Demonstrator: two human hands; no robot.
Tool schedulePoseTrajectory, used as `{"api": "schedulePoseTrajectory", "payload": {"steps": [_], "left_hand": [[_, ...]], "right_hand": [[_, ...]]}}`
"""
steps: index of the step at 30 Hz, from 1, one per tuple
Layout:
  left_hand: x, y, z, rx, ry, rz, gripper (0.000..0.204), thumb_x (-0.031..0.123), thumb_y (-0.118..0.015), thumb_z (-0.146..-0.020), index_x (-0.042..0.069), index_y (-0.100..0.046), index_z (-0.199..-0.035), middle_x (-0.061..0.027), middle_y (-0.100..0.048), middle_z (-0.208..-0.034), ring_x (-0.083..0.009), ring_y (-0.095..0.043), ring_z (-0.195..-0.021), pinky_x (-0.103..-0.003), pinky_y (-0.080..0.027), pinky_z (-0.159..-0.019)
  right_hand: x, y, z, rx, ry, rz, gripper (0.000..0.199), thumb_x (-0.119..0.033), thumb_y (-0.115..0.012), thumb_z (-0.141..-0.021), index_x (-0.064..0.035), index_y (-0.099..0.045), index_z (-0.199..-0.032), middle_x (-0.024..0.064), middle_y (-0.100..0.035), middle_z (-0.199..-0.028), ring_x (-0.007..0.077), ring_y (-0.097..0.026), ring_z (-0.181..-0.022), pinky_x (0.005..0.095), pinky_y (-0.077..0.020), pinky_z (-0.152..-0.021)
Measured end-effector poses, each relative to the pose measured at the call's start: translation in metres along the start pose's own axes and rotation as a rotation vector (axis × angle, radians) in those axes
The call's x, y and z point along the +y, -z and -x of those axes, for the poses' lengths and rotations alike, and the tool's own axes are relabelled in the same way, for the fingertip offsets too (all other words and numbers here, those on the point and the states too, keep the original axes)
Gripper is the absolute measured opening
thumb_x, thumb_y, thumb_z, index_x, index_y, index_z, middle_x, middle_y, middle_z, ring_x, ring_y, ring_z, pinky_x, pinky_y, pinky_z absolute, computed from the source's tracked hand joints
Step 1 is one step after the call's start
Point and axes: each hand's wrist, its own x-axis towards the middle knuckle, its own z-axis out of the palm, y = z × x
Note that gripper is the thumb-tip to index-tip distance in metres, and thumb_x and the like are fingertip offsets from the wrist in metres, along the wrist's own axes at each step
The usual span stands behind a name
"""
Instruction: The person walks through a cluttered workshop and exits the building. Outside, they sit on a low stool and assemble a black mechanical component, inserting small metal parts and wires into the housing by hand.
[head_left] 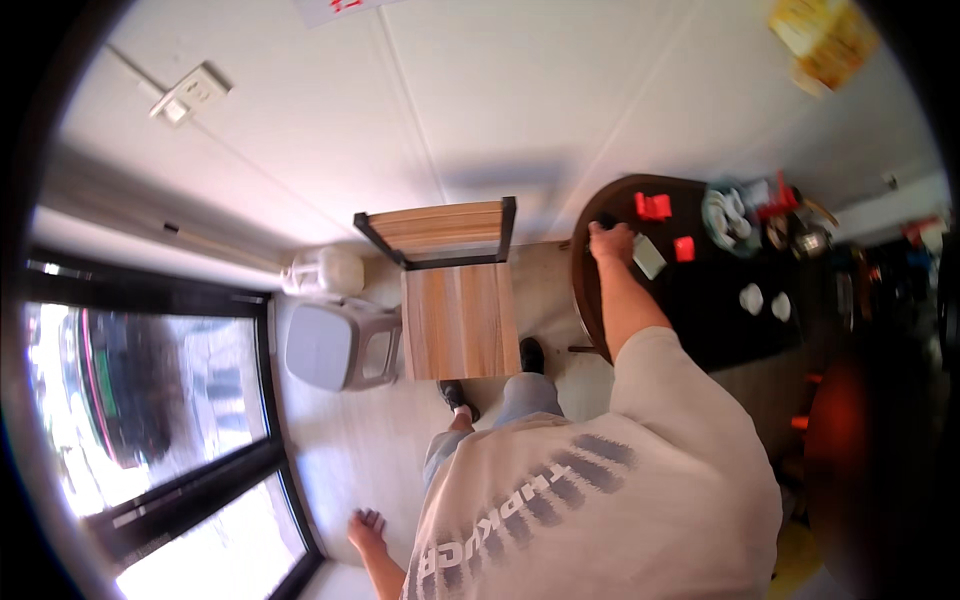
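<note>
- White wall spans the frame's top.
- Right hand, right of centre, meets a small black object over the dark table; cannot tell if gripped.
- Left hand, lower left, hangs loosely open.

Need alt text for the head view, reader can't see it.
A person's right hand reaches over a dark, round-edged table to a small black object, whether gripped is unclear; two red items lie to its right. The left hand hangs loose. In front stands a wood-slatted chair, with a grey stool to its left.
</note>
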Motion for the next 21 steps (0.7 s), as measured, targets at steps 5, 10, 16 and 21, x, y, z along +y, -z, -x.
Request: {"api": "schedulePoseTrajectory", "payload": {"steps": [5, 10, 16, 21], "left_hand": [[-0.232, 0.071, 0.136, 0.209, 0.416, 0.179, 0.045, 0.039, -0.053, -0.101, 0.005, -0.054, -0.131, -0.0171, -0.062, -0.123, -0.0344, -0.062, -0.111, -0.051, -0.052, -0.091], [-0.247, 0.012, 0.226, 0.17, 0.467, 0.209, 0.05, 0.042, -0.052, -0.102, 0.004, -0.051, -0.135, -0.0188, -0.06, -0.128, -0.0357, -0.059, -0.117, -0.051, -0.049, -0.097], [-0.262, 0.004, 0.202, 0.098, 0.442, 0.374, 0.056, 0.044, -0.051, -0.103, 0.003, -0.047, -0.14, -0.0209, -0.057, -0.134, -0.0371, -0.055, -0.124, -0.052, -0.046, -0.104], [-0.256, 0.105, 0.135, 0.178, 0.365, 0.615, 0.061, 0.046, -0.05, -0.104, 0.001, -0.044, -0.144, -0.0226, -0.055, -0.138, -0.0384, -0.052, -0.129, -0.052, -0.043, -0.11]], "right_hand": [[-0.028, 0.005, -0.031, 0.034, 0.026, 0.104, 0.064, -0.053, -0.071, -0.084, -0.0044, -0.061, -0.125, 0.0191, -0.059, -0.13, 0.0374, -0.065, -0.116, 0.0517, -0.0546, -0.095], [-0.006, 0.009, -0.01, 0.25, 0.157, -0.056, 0.06, -0.05, -0.07, -0.086, -0.0059, -0.061, -0.126, 0.019, -0.062, -0.126, 0.0378, -0.063, -0.115, 0.051, -0.0527, -0.095], [0.046, -0.043, 0.152, -0.206, 0.856, -0.224, 0.026, -0.034, -0.068, -0.089, -0.0075, -0.068, -0.093, 0.0164, -0.071, -0.088, 0.0365, -0.07, -0.087, 0.0459, -0.0543, -0.08], [0.087, -0.089, 0.309, -0.551, 0.952, -0.038, 0.034, -0.038, -0.071, -0.087, -0.005, -0.071, -0.089, 0.0167, -0.072, -0.084, 0.0377, -0.07, -0.085, 0.0455, -0.0546, -0.076]]}}
